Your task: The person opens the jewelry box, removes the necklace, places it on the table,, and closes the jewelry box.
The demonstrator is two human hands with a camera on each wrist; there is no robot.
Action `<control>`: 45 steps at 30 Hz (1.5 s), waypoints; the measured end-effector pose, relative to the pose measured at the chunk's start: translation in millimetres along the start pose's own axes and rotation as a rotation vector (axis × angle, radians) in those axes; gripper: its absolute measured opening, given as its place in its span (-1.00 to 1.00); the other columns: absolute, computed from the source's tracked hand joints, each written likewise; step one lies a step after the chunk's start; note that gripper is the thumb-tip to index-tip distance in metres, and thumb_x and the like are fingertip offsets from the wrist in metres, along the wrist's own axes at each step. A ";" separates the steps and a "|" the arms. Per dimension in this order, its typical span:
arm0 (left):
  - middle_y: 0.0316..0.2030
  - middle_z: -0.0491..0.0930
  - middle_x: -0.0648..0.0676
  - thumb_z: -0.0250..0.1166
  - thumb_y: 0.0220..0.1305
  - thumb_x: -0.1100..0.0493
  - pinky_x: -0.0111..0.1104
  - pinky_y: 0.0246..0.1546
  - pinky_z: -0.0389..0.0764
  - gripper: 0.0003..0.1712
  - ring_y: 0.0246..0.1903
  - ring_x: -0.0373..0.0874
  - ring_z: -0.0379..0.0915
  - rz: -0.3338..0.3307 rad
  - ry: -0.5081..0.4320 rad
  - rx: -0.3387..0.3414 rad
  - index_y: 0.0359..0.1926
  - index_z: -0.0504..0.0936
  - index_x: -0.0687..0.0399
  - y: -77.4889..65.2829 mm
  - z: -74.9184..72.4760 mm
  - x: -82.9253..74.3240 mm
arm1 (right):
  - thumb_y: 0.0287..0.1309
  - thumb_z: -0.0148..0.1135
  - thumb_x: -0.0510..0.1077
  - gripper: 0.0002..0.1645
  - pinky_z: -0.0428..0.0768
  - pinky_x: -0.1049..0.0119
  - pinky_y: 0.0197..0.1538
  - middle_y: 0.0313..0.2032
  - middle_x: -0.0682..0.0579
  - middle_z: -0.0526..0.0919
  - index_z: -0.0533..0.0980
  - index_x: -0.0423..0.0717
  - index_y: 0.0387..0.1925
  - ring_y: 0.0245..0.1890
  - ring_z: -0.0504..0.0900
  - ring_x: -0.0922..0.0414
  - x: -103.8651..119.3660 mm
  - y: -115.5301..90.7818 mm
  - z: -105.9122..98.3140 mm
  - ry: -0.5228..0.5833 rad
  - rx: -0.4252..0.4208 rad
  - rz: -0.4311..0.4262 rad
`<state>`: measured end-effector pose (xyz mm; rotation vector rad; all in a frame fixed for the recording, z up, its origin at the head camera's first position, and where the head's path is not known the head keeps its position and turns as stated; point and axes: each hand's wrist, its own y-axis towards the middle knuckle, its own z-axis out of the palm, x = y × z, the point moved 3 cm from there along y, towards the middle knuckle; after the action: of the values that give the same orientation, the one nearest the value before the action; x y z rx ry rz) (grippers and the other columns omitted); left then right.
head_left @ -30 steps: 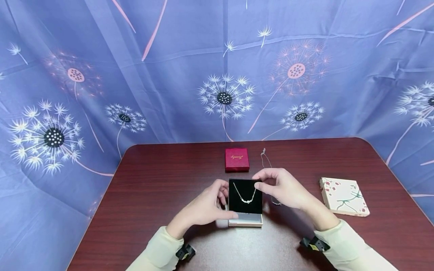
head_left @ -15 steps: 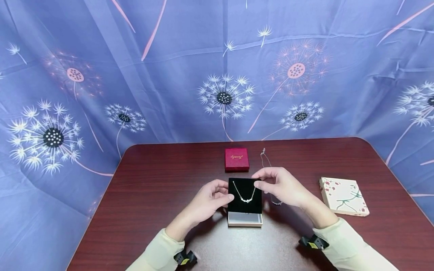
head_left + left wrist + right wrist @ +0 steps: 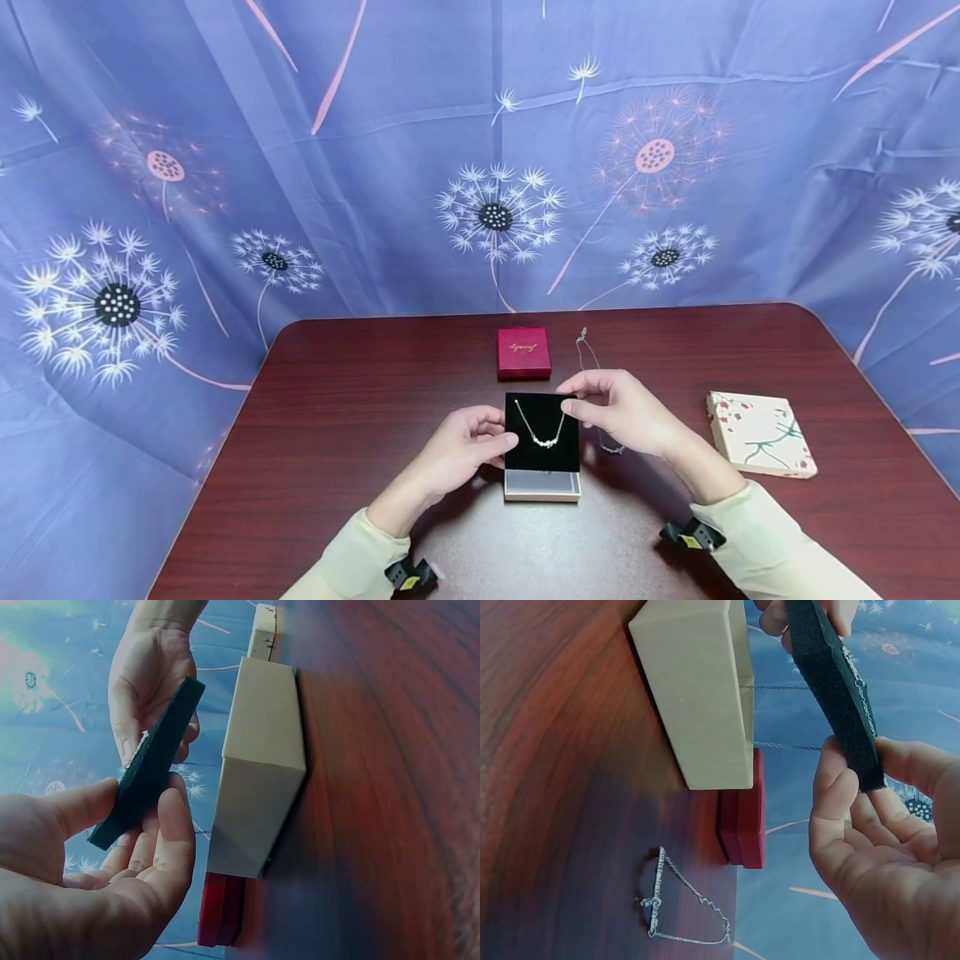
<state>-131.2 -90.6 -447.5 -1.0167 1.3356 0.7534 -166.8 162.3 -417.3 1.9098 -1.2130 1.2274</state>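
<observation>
Both hands hold a black jewelry pad (image 3: 528,460) above an open cream box (image 3: 542,500). My left hand (image 3: 463,446) pinches its left edge, thumb on the front face and fingers behind. My right hand (image 3: 628,417) pinches the upper right corner the same way. A silver necklace (image 3: 545,443) lies across the pad's front in a V, its small stones at the bottom. In the right wrist view, two thin chain strands (image 3: 780,688) run from behind the pad (image 3: 844,712) toward the box (image 3: 697,697). In the left wrist view the pad (image 3: 154,765) is tilted, clear of the box (image 3: 262,765).
A red box (image 3: 523,352) with gold lettering stands behind the cream box. Another silver chain (image 3: 611,450) lies on the table, partly hidden by my right hand. A floral-patterned cream lid (image 3: 761,435) sits at the right. A blue curtain (image 3: 360,217) hangs behind the table (image 3: 337,383).
My left hand has left the cream box's left edge and now grips the pad's left edge. The pad has shifted very slightly upward in the view; my right hand keeps its pinch.
</observation>
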 end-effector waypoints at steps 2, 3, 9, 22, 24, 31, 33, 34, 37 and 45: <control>-0.20 0.67 0.10 0.35 0.42 0.31 -0.26 -0.18 0.77 -0.67 -0.34 -0.15 0.69 -0.001 -0.009 0.004 0.06 0.55 0.49 0.0 0.4 1.0 | 0.37 0.41 -0.19 -0.71 0.66 0.29 -0.36 -0.15 -0.03 0.77 0.70 -0.16 0.08 -0.29 0.74 -0.12 -1.7 0.3 0.5 -0.004 -0.002 -0.008; -0.21 0.67 0.08 0.35 0.42 0.31 -0.26 -0.19 0.76 -0.68 -0.35 -0.16 0.68 -0.002 -0.013 0.006 0.05 0.55 0.48 0.1 0.5 1.5 | 0.37 0.41 -0.19 -0.70 0.68 0.28 -0.30 -0.13 -0.02 0.77 0.70 -0.16 0.09 -0.26 0.75 -0.08 -2.4 0.5 0.8 -0.010 -0.005 -0.011; -0.25 0.67 0.04 0.33 0.42 0.33 -0.30 -0.21 0.75 -0.74 -0.38 -0.19 0.65 -0.007 -0.023 0.002 0.00 0.54 0.45 -0.1 0.9 2.3 | 0.38 0.42 -0.15 -0.69 0.65 0.27 0.07 0.00 0.12 0.76 0.69 -0.03 0.11 -0.04 0.71 0.16 -3.4 1.4 1.9 -0.109 -0.056 -0.062; -0.23 0.69 0.13 0.34 0.43 0.32 -0.31 -0.21 0.73 -0.70 -0.40 -0.13 0.63 -0.010 -0.016 -0.023 0.03 0.52 0.46 -0.1 -0.4 2.4 | 0.22 0.52 -0.24 -0.65 0.65 0.21 -0.07 -0.07 0.17 0.69 0.69 0.04 0.02 -0.12 0.62 0.13 16.2 -11.1 3.0 -0.414 -0.229 -0.430; -0.21 0.70 0.21 0.34 0.43 0.32 -0.31 -0.21 0.73 -0.70 -0.37 -0.10 0.64 -0.006 -0.020 -0.019 0.03 0.52 0.48 0.7 -0.3 2.8 | 0.19 0.54 -0.21 -0.67 0.61 0.16 -0.01 -0.05 0.18 0.68 0.69 0.02 -0.01 -0.08 0.60 0.13 21.3 -13.5 6.1 -0.505 -0.229 -0.517; -0.13 0.68 0.39 0.32 0.44 0.32 -0.33 -0.21 0.73 -0.65 -0.34 -0.04 0.63 -0.003 -0.041 -0.009 0.05 0.48 0.57 2.3 0.2 3.0 | 0.07 0.59 -0.13 -0.72 0.56 0.14 -0.05 -0.14 0.14 0.65 0.72 0.00 -0.15 -0.11 0.56 0.11 35.7 -20.8 22.1 -0.771 -0.154 -0.757; -0.13 0.69 0.39 0.32 0.44 0.32 -0.33 -0.21 0.72 -0.65 -0.35 -0.06 0.63 -0.004 -0.045 -0.004 0.05 0.48 0.56 2.2 0.3 2.6 | 0.09 0.59 -0.13 -0.74 0.54 0.17 -0.10 -0.15 0.15 0.64 0.72 0.02 -0.16 -0.12 0.55 0.12 37.1 -22.4 25.6 -0.814 -0.130 -0.786; -0.12 0.69 0.39 0.32 0.44 0.32 -0.34 -0.21 0.72 -0.67 -0.36 -0.06 0.63 -0.007 -0.049 -0.001 0.04 0.48 0.55 2.2 0.4 2.5 | 0.11 0.58 -0.12 -0.76 0.52 0.19 -0.11 -0.16 0.15 0.63 0.72 0.02 -0.17 -0.11 0.55 0.12 37.4 -22.9 27.0 -0.830 -0.120 -0.794; -0.12 0.70 0.38 0.30 0.44 0.33 -0.34 -0.21 0.71 -0.69 -0.37 -0.07 0.62 -0.009 -0.061 0.013 0.02 0.47 0.52 1.7 0.5 2.4 | 0.11 0.58 -0.12 -0.77 0.49 0.21 -0.15 -0.17 0.16 0.62 0.73 0.04 -0.18 -0.12 0.54 0.13 37.5 -23.8 30.0 -0.872 -0.112 -0.821; -0.25 0.71 0.16 0.28 0.43 0.34 -0.36 -0.22 0.67 -0.73 -0.38 -0.10 0.57 -0.017 -0.103 0.046 0.01 0.42 0.43 1.2 0.6 2.0 | 0.08 0.61 -0.11 -0.77 0.41 0.24 -0.21 -0.22 0.17 0.62 0.77 0.03 -0.19 -0.18 0.53 0.11 40.0 -24.7 34.1 -0.938 -0.124 -0.863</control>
<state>-131.8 -89.8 -449.7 -0.9397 1.2485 0.7493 -124.1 129.7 -395.1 2.5496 -0.6118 -0.2272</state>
